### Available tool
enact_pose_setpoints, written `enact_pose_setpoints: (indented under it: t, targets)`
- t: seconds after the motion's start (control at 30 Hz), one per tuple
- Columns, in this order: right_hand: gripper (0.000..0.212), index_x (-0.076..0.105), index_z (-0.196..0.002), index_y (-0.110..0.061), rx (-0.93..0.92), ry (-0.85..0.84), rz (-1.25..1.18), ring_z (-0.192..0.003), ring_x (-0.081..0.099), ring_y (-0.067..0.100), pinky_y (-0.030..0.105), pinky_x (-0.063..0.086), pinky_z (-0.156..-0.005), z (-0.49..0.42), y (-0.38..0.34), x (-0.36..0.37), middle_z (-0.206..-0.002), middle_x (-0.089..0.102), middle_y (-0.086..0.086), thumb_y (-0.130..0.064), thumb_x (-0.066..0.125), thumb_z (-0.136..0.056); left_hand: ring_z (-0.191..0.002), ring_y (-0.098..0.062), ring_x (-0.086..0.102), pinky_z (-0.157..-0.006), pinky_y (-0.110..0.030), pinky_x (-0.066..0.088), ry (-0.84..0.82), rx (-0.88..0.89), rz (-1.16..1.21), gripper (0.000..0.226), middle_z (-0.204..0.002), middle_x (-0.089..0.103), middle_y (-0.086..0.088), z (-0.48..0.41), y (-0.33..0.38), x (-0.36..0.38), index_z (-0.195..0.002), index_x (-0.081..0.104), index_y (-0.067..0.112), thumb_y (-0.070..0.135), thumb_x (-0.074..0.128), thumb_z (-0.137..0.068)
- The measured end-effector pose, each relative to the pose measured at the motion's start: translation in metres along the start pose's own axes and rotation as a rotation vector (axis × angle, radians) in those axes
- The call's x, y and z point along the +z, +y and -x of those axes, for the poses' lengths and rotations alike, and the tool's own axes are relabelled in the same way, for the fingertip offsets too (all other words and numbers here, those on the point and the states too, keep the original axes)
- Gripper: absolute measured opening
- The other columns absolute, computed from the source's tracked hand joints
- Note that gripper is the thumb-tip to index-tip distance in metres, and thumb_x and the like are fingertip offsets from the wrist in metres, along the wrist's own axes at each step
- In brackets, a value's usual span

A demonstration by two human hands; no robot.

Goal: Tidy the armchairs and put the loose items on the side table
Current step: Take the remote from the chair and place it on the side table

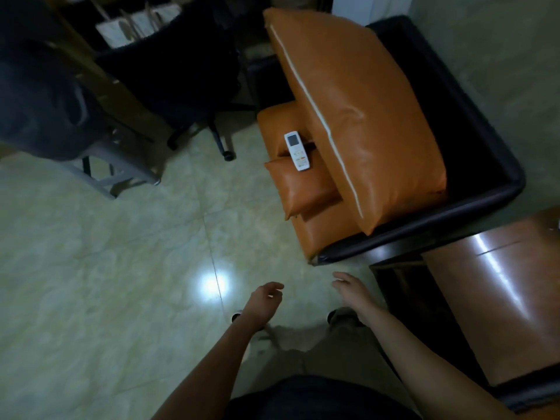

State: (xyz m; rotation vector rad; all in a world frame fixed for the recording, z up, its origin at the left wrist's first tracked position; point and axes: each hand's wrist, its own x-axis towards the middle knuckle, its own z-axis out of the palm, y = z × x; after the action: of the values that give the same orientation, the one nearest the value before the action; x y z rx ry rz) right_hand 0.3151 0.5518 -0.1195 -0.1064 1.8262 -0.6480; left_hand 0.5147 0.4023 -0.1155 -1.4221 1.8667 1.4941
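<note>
Floor (106,268): pale glossy tiles across the left and centre of the frame, with a bright light glare at lower centre.
Armchair (472,147): upper right; dark frame, orange seat.
Back cushion (357,110): large, orange, with white piping, lying tilted across the seat.
Side surface (497,298): glossy brown top at lower right, just beside the armchair.
Small cushion (306,189): orange, at the seat's front edge.
Left hand (263,298): lower centre, over the floor, fingers loosely curled, holding nothing.
Right hand (351,289): lower centre, relaxed and spread, empty.
Remote control (296,150): white, resting on the small cushion and seat.
</note>
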Motion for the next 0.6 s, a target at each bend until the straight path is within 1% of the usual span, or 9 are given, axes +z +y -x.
enact_pose_setpoints:
  t: [0.03,0.07,0.17,0.23,0.33,0.4,0.47,0.5,0.6]
  targets:
    - [0.039,0.052,-0.141,-0.023,-0.01,-0.002,0.019,-0.123,0.051,0.021,0.04,0.045,-0.104,0.002,-0.01,0.02,-0.15,0.044,0.002,-0.026,0.047,-0.103,-0.095,-0.019,0.065,-0.076,-0.023,0.047,-0.004,-0.001,-0.006,0.029,-0.116,0.068,-0.006,0.003,-0.016,-0.013,-0.124,0.065,0.02,0.022,0.052,-0.098]
    - [0.039,0.052,-0.141,-0.023,-0.018,-0.005,0.036,-0.123,0.05,0.022,0.038,0.045,-0.1,0.006,-0.019,0.04,-0.149,0.044,0.002,-0.026,0.046,-0.103,-0.097,-0.021,0.065,-0.078,-0.024,0.047,-0.007,-0.001,-0.007,0.03,-0.116,0.068,-0.008,0.006,-0.032,-0.026,-0.125,0.065,0.018,0.021,0.052,-0.098]
    - [0.038,0.052,-0.141,-0.023,-0.047,0.003,0.107,-0.126,0.05,0.023,0.032,0.042,-0.094,0.018,-0.04,0.1,-0.145,0.047,0.004,-0.026,0.046,-0.103,-0.086,-0.02,0.062,-0.075,-0.024,0.047,-0.038,-0.023,-0.028,0.032,-0.108,0.068,-0.009,0.012,-0.076,-0.07,-0.126,0.064,0.013,0.015,0.051,-0.097]
    - [0.039,0.052,-0.141,-0.023,-0.07,-0.004,0.157,-0.125,0.052,0.022,0.029,0.041,-0.093,0.023,-0.049,0.13,-0.144,0.051,0.005,-0.025,0.047,-0.103,-0.095,-0.024,0.064,-0.08,-0.027,0.05,-0.054,-0.069,-0.039,0.034,-0.112,0.068,-0.013,0.015,-0.098,-0.1,-0.127,0.062,0.011,0.012,0.053,-0.095]
    - [0.038,0.053,-0.14,-0.021,-0.085,0.007,0.199,-0.123,0.053,0.021,0.029,0.043,-0.095,0.029,-0.063,0.154,-0.142,0.054,0.005,-0.023,0.048,-0.102,-0.106,-0.032,0.065,-0.084,-0.029,0.049,-0.014,-0.075,-0.051,0.035,-0.117,0.068,-0.017,0.02,-0.125,-0.135,-0.128,0.062,0.01,0.01,0.053,-0.094]
    - [0.038,0.055,-0.14,-0.02,-0.095,0.047,0.192,-0.122,0.054,0.019,0.029,0.042,-0.094,0.032,-0.073,0.162,-0.141,0.056,0.004,-0.021,0.049,-0.102,-0.101,-0.034,0.066,-0.078,-0.028,0.046,0.009,-0.051,-0.031,0.035,-0.111,0.069,-0.019,0.021,-0.134,-0.151,-0.128,0.061,0.009,0.01,0.052,-0.094]
    - [0.038,0.056,-0.139,-0.017,-0.107,0.075,0.192,-0.116,0.053,0.016,0.026,0.039,-0.092,0.031,-0.084,0.167,-0.139,0.057,0.005,-0.019,0.05,-0.101,-0.083,-0.026,0.064,-0.071,-0.026,0.045,0.033,-0.029,0.006,0.035,-0.099,0.068,-0.014,0.02,-0.136,-0.163,-0.128,0.061,0.009,0.01,0.052,-0.095]
    - [0.037,0.056,-0.138,-0.016,-0.111,0.081,0.197,-0.115,0.053,0.015,0.025,0.038,-0.091,0.03,-0.088,0.169,-0.138,0.057,0.006,-0.018,0.05,-0.101,-0.077,-0.021,0.061,-0.067,-0.024,0.045,0.041,-0.019,0.024,0.034,-0.097,0.067,-0.011,0.019,-0.135,-0.168,-0.128,0.061,0.009,0.011,0.051,-0.095]
    - [0.035,0.058,-0.135,-0.014,-0.126,0.109,0.209,-0.121,0.055,0.02,0.022,0.036,-0.089,0.019,-0.097,0.176,-0.136,0.059,0.007,-0.016,0.05,-0.101,-0.078,-0.016,0.059,-0.065,-0.017,0.044,0.057,0.003,0.071,0.031,-0.107,0.064,-0.008,0.015,-0.134,-0.18,-0.127,0.061,0.014,0.014,0.052,-0.097]
